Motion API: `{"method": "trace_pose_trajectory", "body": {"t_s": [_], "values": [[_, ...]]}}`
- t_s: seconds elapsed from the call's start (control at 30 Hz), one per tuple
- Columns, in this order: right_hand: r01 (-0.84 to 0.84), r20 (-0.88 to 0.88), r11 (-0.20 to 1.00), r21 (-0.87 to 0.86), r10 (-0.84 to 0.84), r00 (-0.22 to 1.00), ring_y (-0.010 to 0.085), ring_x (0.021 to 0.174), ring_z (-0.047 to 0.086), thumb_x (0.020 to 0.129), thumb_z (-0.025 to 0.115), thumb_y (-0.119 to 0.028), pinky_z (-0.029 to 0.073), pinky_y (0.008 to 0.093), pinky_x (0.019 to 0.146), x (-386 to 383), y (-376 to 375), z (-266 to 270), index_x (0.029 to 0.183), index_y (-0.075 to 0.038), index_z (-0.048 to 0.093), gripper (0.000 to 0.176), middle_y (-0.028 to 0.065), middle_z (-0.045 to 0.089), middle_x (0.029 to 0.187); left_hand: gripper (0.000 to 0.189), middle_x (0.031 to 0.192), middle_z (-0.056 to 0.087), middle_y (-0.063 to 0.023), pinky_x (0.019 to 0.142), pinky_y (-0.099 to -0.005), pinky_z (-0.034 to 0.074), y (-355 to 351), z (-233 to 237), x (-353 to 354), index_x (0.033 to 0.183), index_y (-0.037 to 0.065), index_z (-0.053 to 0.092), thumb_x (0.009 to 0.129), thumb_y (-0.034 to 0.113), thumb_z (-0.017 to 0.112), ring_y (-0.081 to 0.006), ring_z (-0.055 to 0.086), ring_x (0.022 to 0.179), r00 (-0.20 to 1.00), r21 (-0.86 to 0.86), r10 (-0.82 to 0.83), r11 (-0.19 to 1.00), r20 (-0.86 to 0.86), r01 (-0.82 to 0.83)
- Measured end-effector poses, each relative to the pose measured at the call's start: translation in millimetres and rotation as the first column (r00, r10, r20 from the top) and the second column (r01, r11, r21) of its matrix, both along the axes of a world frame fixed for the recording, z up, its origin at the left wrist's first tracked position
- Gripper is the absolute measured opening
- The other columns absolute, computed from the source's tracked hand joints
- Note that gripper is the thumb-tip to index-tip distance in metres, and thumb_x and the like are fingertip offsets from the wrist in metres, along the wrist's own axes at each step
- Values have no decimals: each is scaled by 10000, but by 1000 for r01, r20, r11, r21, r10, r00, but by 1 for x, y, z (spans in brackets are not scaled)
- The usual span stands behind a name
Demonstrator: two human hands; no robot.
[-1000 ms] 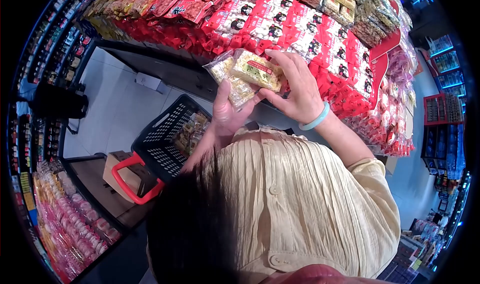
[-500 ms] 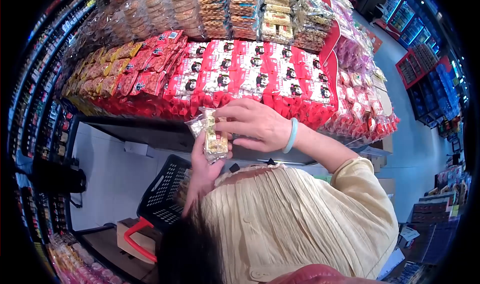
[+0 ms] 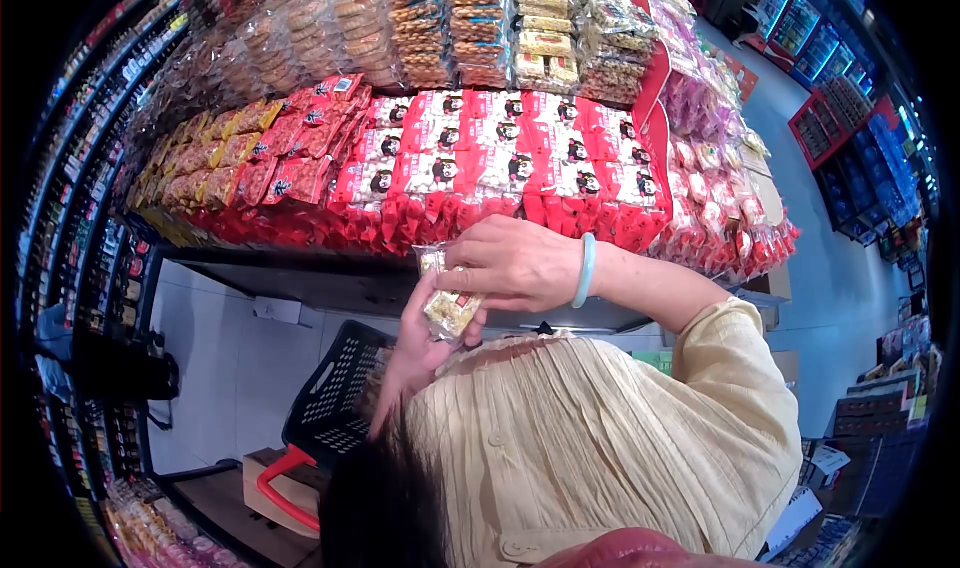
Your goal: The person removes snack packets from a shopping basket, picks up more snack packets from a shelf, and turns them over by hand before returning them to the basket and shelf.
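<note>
Red-and-white packets crowd the display across upper centre; lower left, my left forearm and dark hair block part of a perforated plastic shopping basket, its contents hard to make out. At centre, my left hand is clamped on pale, grainy snack bars in crinkly clear wrap. My right hand lays bent fingers over them, hiding their upper part; whether it pinches, I cannot tell.

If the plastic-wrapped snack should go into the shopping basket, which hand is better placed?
Probably the left hand: it holds the plastic-wrapped snack, and the shopping basket is nearer to it. The right hand is over the snack, farther from the basket.
</note>
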State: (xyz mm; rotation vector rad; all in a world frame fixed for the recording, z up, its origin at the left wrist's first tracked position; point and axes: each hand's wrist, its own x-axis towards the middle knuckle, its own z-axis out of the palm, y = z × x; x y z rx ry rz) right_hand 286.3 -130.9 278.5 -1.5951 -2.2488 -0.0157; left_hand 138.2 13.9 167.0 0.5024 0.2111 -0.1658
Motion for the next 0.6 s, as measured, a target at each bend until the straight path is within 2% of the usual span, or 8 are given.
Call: {"method": "trace_pose_trajectory", "body": {"t_s": [0.1, 0.17, 0.2, 0.27, 0.33, 0.37, 0.53, 0.6], "values": [[57, -15, 998, 25, -56, 998, 312, 1010, 564, 822, 625, -210, 444, 433, 876, 15, -2, 9, 1193, -50, 561, 410, 146, 581, 1099, 582, 848, 632, -161, 554, -334, 492, -1, 3, 2, 1184, 38, 527, 967, 536, 320, -222, 625, 677, 995, -38, 33, 999, 94, -30], [204, 20, 953, 224, -214, 977, 316, 929, 577, 790, 646, -209, 459, 420, 807, 41, -2, 21, 1121, -35, 568, 381, 135, 601, 962, 643, 913, 623, -163, 564, -334, 503, 2, 4, 4, 1329, 12, 409, 968, 537, 326, -209, 626, 700, 976, -38, 78, 997, 204, -72], [325, 34, 925, 199, -338, 941, 313, 924, 581, 796, 641, -207, 463, 423, 807, 61, -3, 28, 1132, -31, 561, 388, 142, 605, 939, 644, 903, 613, -152, 556, -327, 487, 3, 2, 3, 1327, 8, 412, 961, 534, 350, -206, 607, 695, 978, -20, 102, 995, 179, -100], [592, 160, 786, 177, -617, 771, 288, 883, 588, 827, 627, -234, 473, 415, 782, 100, -4, 38, 1064, -57, 564, 303, 116, 609, 861, 646, 893, 603, -141, 547, -320, 470, 5, -3, 2, 1325, 4, 416, 954, 531, 374, -204, 587, 690, 979, -2, 127, 992, 157, -128], [724, 211, 644, 245, -765, 609, 278, 871, 591, 830, 616, -305, 471, 412, 784, 138, -3, 41, 1028, -90, 567, 297, 102, 614, 848, 589, 913, 603, -126, 570, -324, 490, 6, -8, 0, 1321, 11, 423, 957, 475, 415, -194, 590, 706, 984, 46, 156, 986, 91, -160], [724, 247, 606, 329, -796, 553, 279, 897, 600, 832, 604, -302, 464, 419, 803, 164, -1, 35, 995, -86, 579, 271, 107, 629, 875, 589, 913, 603, -126, 570, -324, 490, 5, -8, -1, 1321, 11, 423, 957, 475, 415, -194, 590, 706, 983, 45, 156, 986, 92, -161], [910, 404, 371, 185, -873, 274, 284, 1011, 604, 811, 592, -234, 463, 400, 881, 203, 19, 49, 978, -72, 614, 234, 135, 658, 1011, 508, 924, 615, -110, 621, -324, 524, 5, -12, -5, 1313, 23, 435, 971, 397, 428, -178, 605, 749, 984, 80, 166, 982, 68, -172], [923, 424, 348, 164, -870, 253, 283, 1032, 600, 804, 592, -224, 460, 396, 903, 214, 28, 50, 996, -63, 616, 251, 141, 662, 1013, 488, 922, 626, -105, 631, -319, 524, 6, -12, -6, 1308, 25, 440, 975, 381, 425, -166, 610, 759, 982, 91, 173, 979, 74, -180]]}}
